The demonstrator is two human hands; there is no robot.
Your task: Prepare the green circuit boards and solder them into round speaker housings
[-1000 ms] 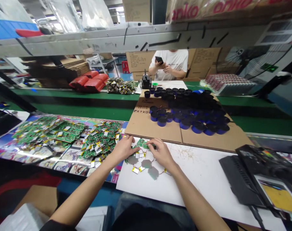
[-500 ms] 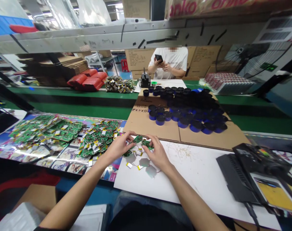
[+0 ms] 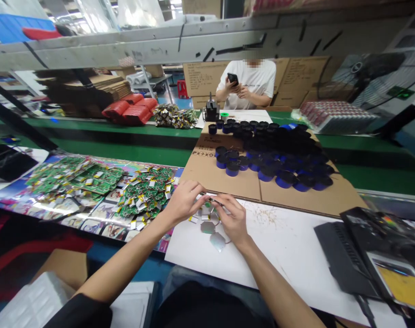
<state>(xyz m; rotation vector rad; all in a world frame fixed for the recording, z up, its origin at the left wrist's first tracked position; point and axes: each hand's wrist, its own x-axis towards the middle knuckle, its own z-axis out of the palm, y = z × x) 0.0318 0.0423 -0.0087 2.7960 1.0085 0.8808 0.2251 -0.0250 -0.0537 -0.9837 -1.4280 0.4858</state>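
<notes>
Your left hand [image 3: 184,202] and right hand [image 3: 232,218] bunch together over the wired pouch cells [image 3: 208,227].

Your fingers curl inward, with the fingertips of both hands nearly meeting; you may be pinching something small between them, but I can't tell what. The cells, with their silver tabs and thin wires, lie on the white board [image 3: 279,248] between your hands and just below them. Green circuit boards [image 3: 146,196] lie heaped on the printed mat [image 3: 91,230] just beside your left hand. Beyond your hands, blue-rimmed black caps [image 3: 282,180] crowd the cardboard sheet [image 3: 224,184]. Across the line, a co-worker [image 3: 248,79] holds a phone [image 3: 232,79].
</notes>
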